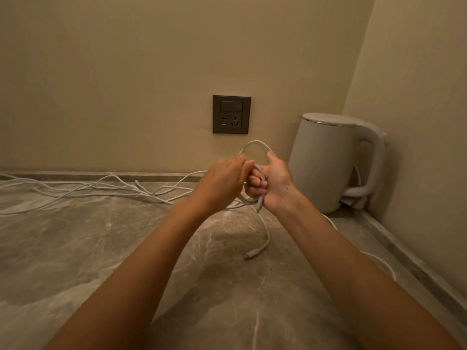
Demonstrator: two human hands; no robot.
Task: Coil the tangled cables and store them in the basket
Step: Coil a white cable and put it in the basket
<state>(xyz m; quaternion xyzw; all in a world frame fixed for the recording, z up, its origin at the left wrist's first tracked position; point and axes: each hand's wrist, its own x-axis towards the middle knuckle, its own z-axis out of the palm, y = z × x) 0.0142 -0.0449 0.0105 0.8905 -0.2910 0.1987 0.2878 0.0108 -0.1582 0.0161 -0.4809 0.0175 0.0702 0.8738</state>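
A white cable forms a small loop point(255, 143) that rises above both hands, which meet over the marble counter point(101, 248). My right hand point(274, 184) grips the bundled turns of that cable in its curled fingers. My left hand point(223, 183) pinches the same cable right beside it. One loose end with a plug point(251, 255) hangs down and lies on the counter below the hands. More white cables point(101, 189) lie tangled across the counter to the left, along the wall. No basket is in view.
A white electric kettle point(331, 160) stands in the right corner, its own cord trailing along the counter's right edge point(379, 263). A dark wall socket point(231, 114) sits on the wall behind the hands.
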